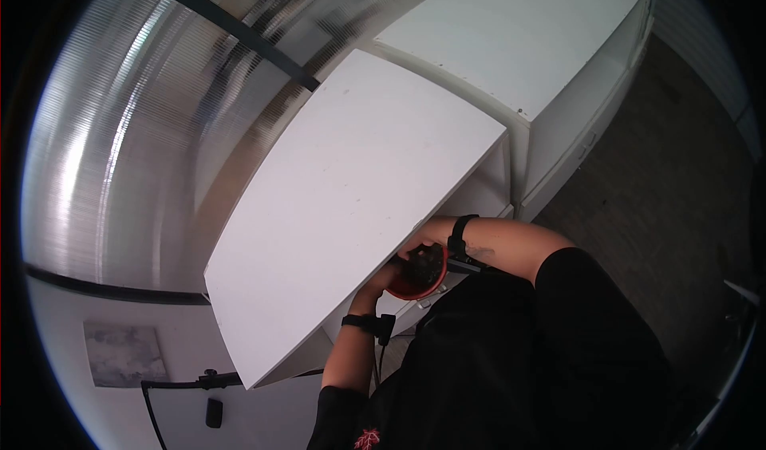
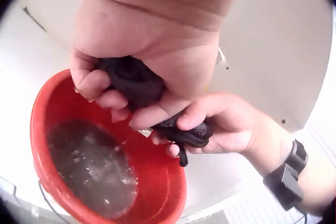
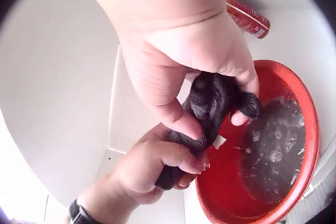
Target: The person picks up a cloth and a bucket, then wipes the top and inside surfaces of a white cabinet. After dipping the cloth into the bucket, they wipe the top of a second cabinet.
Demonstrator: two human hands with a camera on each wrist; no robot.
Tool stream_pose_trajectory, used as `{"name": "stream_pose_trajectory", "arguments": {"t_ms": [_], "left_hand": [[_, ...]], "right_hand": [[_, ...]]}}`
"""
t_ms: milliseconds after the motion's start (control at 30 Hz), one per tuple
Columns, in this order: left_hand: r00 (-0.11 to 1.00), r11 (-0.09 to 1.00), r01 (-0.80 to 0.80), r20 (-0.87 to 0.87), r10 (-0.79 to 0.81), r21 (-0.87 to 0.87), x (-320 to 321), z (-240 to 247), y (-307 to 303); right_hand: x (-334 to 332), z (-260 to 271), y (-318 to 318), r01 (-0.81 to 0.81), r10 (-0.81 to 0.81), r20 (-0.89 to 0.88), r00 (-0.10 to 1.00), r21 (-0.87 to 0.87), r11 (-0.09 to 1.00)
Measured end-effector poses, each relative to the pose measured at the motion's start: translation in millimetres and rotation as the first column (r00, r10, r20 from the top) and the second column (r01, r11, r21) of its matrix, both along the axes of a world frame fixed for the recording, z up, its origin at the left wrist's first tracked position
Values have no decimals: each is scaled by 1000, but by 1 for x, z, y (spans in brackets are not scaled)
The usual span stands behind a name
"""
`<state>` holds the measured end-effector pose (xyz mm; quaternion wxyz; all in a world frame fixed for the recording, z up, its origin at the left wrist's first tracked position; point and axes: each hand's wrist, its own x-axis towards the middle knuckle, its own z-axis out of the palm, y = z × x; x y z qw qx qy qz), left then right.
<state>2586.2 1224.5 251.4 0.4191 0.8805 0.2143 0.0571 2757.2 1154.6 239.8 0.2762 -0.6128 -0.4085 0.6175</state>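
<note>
A dark, wet-looking cloth (image 2: 134,81) is bunched between both hands, beside and partly over a red bucket (image 2: 39,124) of murky grey water. My left hand (image 2: 147,40) curls its fingers round one end of the cloth. The other end is gripped by my right hand (image 2: 226,124). In the right wrist view the cloth (image 3: 210,103) looks twisted, with the right hand (image 3: 184,61) above and the left hand (image 3: 147,169) below. In the head view the bucket (image 1: 416,292) is partly hidden by the hands and the cabinet top.
A white cabinet (image 1: 351,171) with an open front stands before the body, and a second white cabinet (image 1: 511,35) adjoins it. A red cylindrical can (image 3: 249,18) lies behind the bucket. A corrugated translucent panel (image 1: 152,131) rises on the far side.
</note>
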Motion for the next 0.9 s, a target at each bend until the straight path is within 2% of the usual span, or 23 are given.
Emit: {"name": "stream_pose_trajectory", "arguments": {"t_ms": [33,67,100,133,167,200,233,300,367,400,433,467,500,533,567,600,667,700,733,800,833,867,900], "left_hand": [[1000,1000,-3,2,3,0,-1,5,3],[980,969,-140,-166,107,-206,-1,10,5],[923,877,-299,-346,167,-376,-1,15,6],[924,876,-301,-343,169,-378,-1,17,7],[919,828,-331,-355,173,-453,-2,19,7],[914,772,-358,-366,176,-525,-3,21,7],[910,712,-381,-376,175,-590,-4,23,7],[901,572,-418,-402,162,-706,-6,25,7],[893,410,-445,-427,141,-796,-8,27,8],[890,323,-455,-438,129,-830,-9,28,8],[886,233,-463,-448,117,-855,-10,29,8],[883,142,-469,-458,103,-872,-12,29,8],[880,51,-472,-467,87,-880,-13,30,9],[881,53,-471,-466,86,-881,-14,31,10],[895,-1,-444,-443,61,-896,-15,33,12],[908,-57,-415,-418,40,-908,-17,33,11],[926,-86,-373,-377,29,-924,-19,35,9],[939,-116,-339,-343,18,-934,-20,36,8],[941,-110,-333,-337,21,-936,-21,36,8],[957,-186,-288,-291,-8,-940,-19,33,3],[966,-157,-258,-254,-47,-953,-14,42,-3],[968,-152,-253,-248,-48,-956,-11,43,-4],[978,-180,-204,-195,-69,-962,-10,43,-6]], "right_hand": [[1,-4,2,-3,3,2,1000,0,1000],[4,-10,2,58,-55,-28,998,136,989],[5,-15,1,122,-108,-66,992,265,956],[5,-5,-5,118,-105,-62,993,265,957],[5,19,-17,251,-193,-168,967,478,842],[4,43,-29,379,-246,-290,925,645,663],[6,56,-40,389,-301,-248,921,643,660],[7,82,-54,377,-278,-254,926,607,700],[5,76,-59,364,-258,-261,930,567,739],[1,61,-58,261,-354,16,935,644,719],[-4,59,-60,139,-440,282,852,689,711],[-9,57,-62,138,-440,283,852,690,711],[-14,55,-65,-32,-409,444,797,708,706],[-16,59,-68,-201,-385,591,709,692,693],[-15,65,-72,-349,-354,691,630,659,666],[-16,59,-71,-350,-356,693,627,659,665],[-18,39,-68,-570,-550,709,441,695,439],[-16,31,-69,-621,-489,779,392,616,485],[-15,25,-61,-625,-494,778,388,616,479],[-13,11,-45,-480,-578,630,519,774,413],[-10,26,-47,-485,-581,630,514,773,409],[-6,58,-53,-128,-320,410,854,761,636],[-4,76,-57,130,-140,-18,990,503,854]]}}
